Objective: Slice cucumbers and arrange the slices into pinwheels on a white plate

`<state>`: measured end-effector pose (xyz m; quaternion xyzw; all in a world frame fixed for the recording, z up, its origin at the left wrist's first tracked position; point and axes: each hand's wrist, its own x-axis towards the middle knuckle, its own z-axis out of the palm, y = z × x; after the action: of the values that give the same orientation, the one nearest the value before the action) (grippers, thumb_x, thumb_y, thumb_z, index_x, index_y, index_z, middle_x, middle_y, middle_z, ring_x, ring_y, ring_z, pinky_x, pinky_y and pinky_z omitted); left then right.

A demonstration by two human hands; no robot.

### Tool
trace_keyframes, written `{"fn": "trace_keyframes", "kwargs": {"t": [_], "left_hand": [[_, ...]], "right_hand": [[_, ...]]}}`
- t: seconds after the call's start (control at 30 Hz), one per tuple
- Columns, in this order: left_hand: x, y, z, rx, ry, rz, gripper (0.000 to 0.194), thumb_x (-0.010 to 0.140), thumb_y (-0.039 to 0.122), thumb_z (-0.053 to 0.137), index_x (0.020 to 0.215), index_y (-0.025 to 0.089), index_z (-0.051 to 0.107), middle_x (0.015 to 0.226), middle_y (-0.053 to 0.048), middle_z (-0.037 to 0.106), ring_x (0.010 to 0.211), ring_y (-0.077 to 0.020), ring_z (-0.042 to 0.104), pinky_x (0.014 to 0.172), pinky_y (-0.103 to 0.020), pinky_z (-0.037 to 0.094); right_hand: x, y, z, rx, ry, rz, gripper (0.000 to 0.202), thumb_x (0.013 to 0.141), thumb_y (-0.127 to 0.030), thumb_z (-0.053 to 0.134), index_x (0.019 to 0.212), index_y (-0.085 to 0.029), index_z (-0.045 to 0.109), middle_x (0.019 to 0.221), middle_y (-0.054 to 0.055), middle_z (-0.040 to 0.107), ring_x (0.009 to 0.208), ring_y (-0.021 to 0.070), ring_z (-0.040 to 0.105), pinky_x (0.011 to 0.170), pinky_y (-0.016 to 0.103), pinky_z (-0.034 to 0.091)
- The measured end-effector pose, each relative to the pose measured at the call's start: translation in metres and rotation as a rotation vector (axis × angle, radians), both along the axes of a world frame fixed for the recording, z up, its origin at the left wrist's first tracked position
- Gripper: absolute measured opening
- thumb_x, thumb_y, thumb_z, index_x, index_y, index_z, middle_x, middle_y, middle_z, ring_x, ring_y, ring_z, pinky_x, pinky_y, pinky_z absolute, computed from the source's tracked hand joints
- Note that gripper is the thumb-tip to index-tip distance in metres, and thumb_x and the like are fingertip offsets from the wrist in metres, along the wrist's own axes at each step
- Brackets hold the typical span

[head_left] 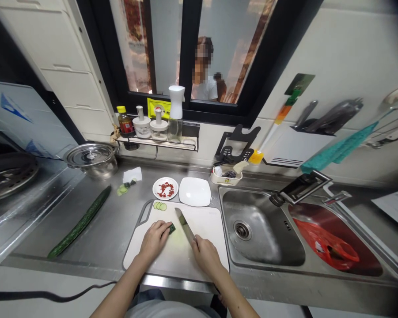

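My left hand [155, 238] is closed around a short piece of cucumber [172, 228] on the white cutting board [199, 268]; most of the piece is hidden under my fingers. In my right hand [205, 255] is a kitchen knife [184, 225], its blade pointing up and to the left, a little right of the cucumber piece and apart from it. Several cucumber slices [160, 206] lie at the board's upper left corner. Wet, pale green marks show on the board between my hands.
A whole cucumber [81, 223] lies left of the board. Behind the board stand a small plate [155, 192] with chopped red bits and a white square plate [195, 191]. Cucumber scraps [122, 190] lie near a lidded pot [92, 160]. On the right is a double sink [261, 258].
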<state>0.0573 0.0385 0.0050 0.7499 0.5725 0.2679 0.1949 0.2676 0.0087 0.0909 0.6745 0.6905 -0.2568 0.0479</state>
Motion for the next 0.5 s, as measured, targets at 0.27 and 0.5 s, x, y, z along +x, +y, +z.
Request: {"fn": "trace_keyframes", "kwargs": {"t": [0.27, 0.5], "left_hand": [[-0.003, 0.002, -0.001, -0.008, -0.021, -0.060, 0.033, 0.095, 0.032, 0.041, 0.115, 0.024, 0.065, 0.103, -0.007, 0.066, 0.096, -0.0202, 0.059, 0.088, -0.034, 0.046], [-0.005, 0.005, 0.009, -0.068, 0.010, -0.073, 0.033, 0.095, 0.032, 0.041, 0.115, 0.025, 0.066, 0.098, -0.007, 0.066, 0.093, -0.0199, 0.058, 0.084, -0.032, 0.047]], "right_hand": [[0.003, 0.003, 0.002, 0.010, 0.013, -0.008, 0.032, 0.098, -0.027, 0.031, 0.105, -0.017, 0.061, 0.098, 0.011, 0.070, 0.092, 0.0189, 0.064, 0.070, 0.025, 0.037], [0.002, 0.008, 0.006, -0.010, -0.012, 0.019, 0.031, 0.098, -0.026, 0.031, 0.103, -0.016, 0.060, 0.099, 0.011, 0.070, 0.093, 0.0198, 0.064, 0.069, 0.025, 0.036]]}}
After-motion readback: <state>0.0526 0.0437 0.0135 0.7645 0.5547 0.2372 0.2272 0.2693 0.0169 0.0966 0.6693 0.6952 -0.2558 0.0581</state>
